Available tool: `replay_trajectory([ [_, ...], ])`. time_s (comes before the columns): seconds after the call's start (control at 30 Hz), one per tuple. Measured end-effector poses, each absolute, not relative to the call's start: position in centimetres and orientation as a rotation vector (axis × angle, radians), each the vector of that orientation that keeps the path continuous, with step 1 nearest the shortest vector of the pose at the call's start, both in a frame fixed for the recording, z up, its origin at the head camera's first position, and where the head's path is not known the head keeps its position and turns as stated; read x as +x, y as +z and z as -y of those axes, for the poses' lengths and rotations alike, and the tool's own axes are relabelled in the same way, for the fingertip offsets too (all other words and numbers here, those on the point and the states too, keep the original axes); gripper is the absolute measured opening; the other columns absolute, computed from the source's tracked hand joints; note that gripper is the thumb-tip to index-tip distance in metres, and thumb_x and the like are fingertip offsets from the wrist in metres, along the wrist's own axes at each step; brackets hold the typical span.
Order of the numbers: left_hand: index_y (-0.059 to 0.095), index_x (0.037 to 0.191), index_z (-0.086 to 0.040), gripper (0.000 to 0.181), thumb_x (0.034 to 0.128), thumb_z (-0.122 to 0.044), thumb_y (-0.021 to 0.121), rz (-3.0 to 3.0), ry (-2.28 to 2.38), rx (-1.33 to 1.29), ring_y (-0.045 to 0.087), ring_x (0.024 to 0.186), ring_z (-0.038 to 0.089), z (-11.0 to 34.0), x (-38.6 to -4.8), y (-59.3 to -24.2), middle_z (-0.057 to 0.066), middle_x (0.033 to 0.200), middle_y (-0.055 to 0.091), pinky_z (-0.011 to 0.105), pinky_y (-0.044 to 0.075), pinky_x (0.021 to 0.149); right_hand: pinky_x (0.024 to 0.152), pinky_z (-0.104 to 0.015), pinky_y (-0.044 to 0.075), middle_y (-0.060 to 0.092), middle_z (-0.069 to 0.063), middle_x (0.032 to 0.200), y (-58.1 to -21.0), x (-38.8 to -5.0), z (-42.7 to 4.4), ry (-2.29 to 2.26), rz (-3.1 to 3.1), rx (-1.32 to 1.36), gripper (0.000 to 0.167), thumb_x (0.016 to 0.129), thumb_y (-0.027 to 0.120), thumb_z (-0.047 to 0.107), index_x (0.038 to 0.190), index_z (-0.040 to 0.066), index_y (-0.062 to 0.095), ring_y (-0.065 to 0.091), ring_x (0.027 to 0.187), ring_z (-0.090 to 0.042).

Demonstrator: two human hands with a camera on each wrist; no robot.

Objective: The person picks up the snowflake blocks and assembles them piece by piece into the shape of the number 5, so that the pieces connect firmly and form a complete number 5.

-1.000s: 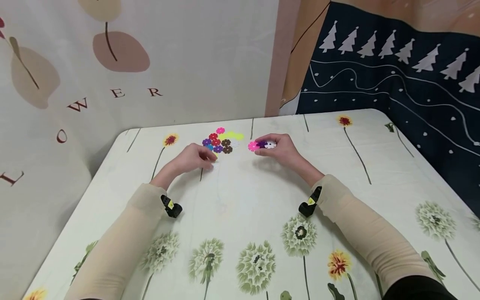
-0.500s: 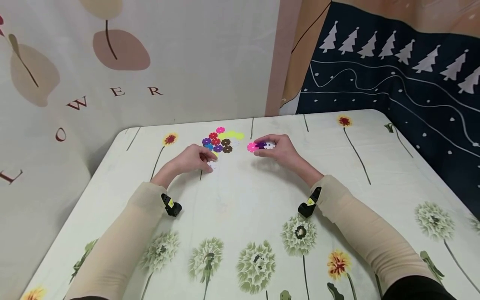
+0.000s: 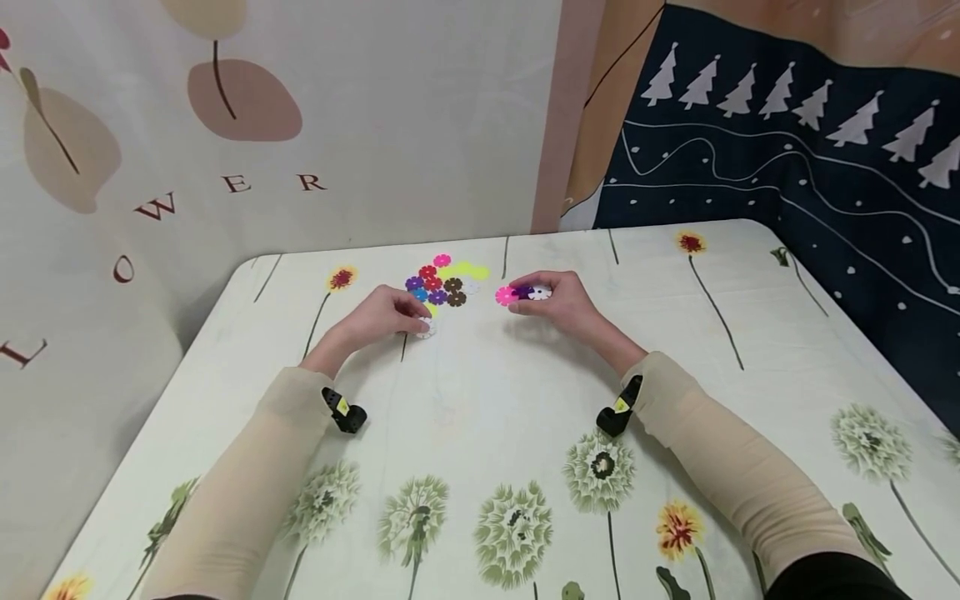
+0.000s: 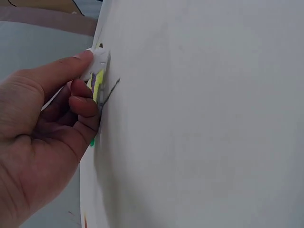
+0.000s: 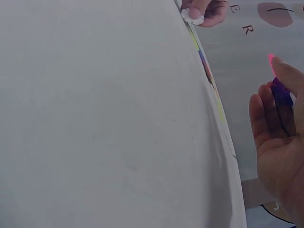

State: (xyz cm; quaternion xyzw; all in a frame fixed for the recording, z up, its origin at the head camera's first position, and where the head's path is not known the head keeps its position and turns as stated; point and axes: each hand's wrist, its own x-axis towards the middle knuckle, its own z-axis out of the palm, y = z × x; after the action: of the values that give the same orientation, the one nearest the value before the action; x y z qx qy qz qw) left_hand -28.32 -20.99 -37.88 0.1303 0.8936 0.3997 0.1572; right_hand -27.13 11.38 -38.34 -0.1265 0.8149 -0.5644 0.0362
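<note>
White piece [image 3: 427, 328]: left hand [image 3: 384, 317] pinches | seemingly linked pieces [image 3: 522, 293]: right hand [image 3: 564, 296]

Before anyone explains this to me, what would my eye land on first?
Probably the bright cluster of flower-shaped pieces near the far edge of the pale table. Just right of it, the right hand holds a row of pink, purple and white pieces, while the left hand pinches a white piece. At upper right, white trees stand out on a dark blue cloth.
</note>
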Motion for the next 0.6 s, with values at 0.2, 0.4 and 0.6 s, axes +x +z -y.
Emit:
replay_trajectory([
  [0.2, 0.073, 0.110, 0.000, 0.020, 0.0937, -0.011, 0.077, -2.518, 1.299, 0.383, 0.065, 0.084, 0.025, 19.2, -28.3, -37.5, 0.012, 0.099, 0.069, 0.030, 0.058, 0.076, 0.084, -0.028, 0.050, 0.073, -0.011, 0.119, -38.6, -27.0, -11.3, -1.759, -2.488, -0.414, 0.036, 0.085, 0.086, 0.012, 0.118, 0.003, 0.076, 0.060, 0.117, -0.024],
  [0.4, 0.071, 0.107, 0.000, 0.016, 0.0943, -0.009, 0.076, -2.451, 1.430, 0.402, 0.068, 0.083, 0.027, 17.0, -28.0, -36.7, 0.015, 0.098, 0.070, 0.036, 0.060, 0.080, 0.100, -0.037, 0.047, 0.073, -0.010, 0.117, -38.7, -27.1, -11.0, -1.762, -2.479, -0.402, 0.036, 0.085, 0.086, 0.014, 0.118, 0.004, 0.076, 0.057, 0.123, -0.024],
  [0.6, 0.069, 0.109, 0.002, 0.019, 0.0939, -0.007, 0.076, -2.399, 1.506, 0.410, 0.069, 0.086, 0.028, 15.4, -27.9, -36.1, 0.017, 0.101, 0.068, 0.039, 0.061, 0.084, 0.109, -0.043, 0.041, 0.073, -0.010, 0.119, -38.6, -27.1, -10.9, -1.737, -2.494, -0.374, 0.036, 0.085, 0.086, 0.016, 0.118, 0.005, 0.076, 0.056, 0.125, -0.025],
])
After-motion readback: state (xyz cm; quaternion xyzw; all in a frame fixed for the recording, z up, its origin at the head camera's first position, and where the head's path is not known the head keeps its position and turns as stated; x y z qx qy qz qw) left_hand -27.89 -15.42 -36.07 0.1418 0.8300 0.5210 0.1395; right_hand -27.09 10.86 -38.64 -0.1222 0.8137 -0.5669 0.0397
